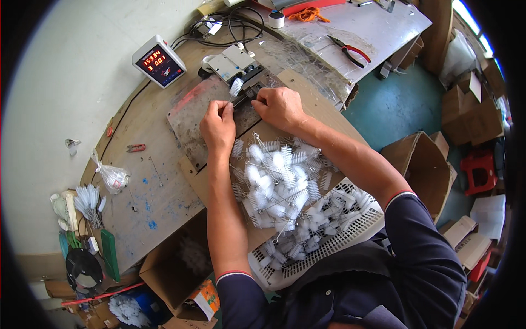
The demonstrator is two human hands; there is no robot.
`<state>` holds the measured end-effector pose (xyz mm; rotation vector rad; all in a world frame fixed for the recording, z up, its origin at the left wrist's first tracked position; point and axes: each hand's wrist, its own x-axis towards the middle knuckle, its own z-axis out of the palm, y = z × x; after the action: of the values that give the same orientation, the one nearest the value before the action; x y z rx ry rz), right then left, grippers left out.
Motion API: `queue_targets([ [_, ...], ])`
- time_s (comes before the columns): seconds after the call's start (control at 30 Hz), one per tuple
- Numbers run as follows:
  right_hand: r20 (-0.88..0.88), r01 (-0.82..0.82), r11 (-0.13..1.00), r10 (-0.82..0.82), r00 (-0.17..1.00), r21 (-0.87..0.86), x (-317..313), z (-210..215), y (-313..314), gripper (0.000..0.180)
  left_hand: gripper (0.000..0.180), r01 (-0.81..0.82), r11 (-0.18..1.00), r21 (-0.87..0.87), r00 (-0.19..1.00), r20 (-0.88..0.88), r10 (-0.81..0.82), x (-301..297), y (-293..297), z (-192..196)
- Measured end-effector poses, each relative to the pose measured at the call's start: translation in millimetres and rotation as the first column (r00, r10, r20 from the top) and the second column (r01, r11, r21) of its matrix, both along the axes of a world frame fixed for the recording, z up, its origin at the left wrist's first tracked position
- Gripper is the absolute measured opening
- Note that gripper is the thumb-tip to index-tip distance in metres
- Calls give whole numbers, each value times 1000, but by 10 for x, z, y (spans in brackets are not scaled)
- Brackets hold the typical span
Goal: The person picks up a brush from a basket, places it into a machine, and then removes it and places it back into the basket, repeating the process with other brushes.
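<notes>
My left hand (pixel 218 125) pinches a small white-bristled wire brush (pixel 236 86) near its lower end, and the bristle head points up toward a small metal machine (pixel 230 64) on the bench. Curled closed, my right hand (pixel 280 107) rests against the dark metal clamp part (pixel 251 92) of that machine; what its fingers grip is hidden. Just below both hands lies a large heap of white wire brushes (pixel 282 178), some with wire loops showing. A white slotted plastic basket (pixel 350 233) at my lap holds more small brushes (pixel 307 236).
A digital counter (pixel 159 61) with red digits stands at the back left. Red-handled pliers (pixel 350 52) and orange cord (pixel 309 15) lie on the white side table. A plastic bag (pixel 111 174) and upright brushes (pixel 89 204) sit left. Cardboard boxes (pixel 419 170) stand on the floor right.
</notes>
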<state>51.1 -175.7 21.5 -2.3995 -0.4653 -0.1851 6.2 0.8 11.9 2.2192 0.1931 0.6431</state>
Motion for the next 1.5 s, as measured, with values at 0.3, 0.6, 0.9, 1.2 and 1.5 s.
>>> queue_targets([
  [0.3, -23, -23, 925, 34, 999, 379, 6, -56, -91, 23, 9, -8, 998, -70, 995, 99, 15, 11, 22, -73],
  [0.6, 225, -152, 761, 8, 974, 630, 17, -56, -147, 14, 9, -5, 881, -472, 992, 107, 63, -57, 172, -64],
  [0.9, 161, -326, 648, 302, 940, 688, -19, -47, -134, 36, 13, 337, 579, -742, 871, 13, -491, -131, 93, 95],
  [1.2, 106, -327, 516, 411, 905, 791, 43, -138, -105, 23, 15, 340, 626, -702, 832, -85, -548, -94, 89, 107],
  [1.5, -115, -120, 686, 287, 951, 718, 24, -49, -133, 15, 21, 337, 635, -695, 856, -55, -514, -116, 46, 124],
])
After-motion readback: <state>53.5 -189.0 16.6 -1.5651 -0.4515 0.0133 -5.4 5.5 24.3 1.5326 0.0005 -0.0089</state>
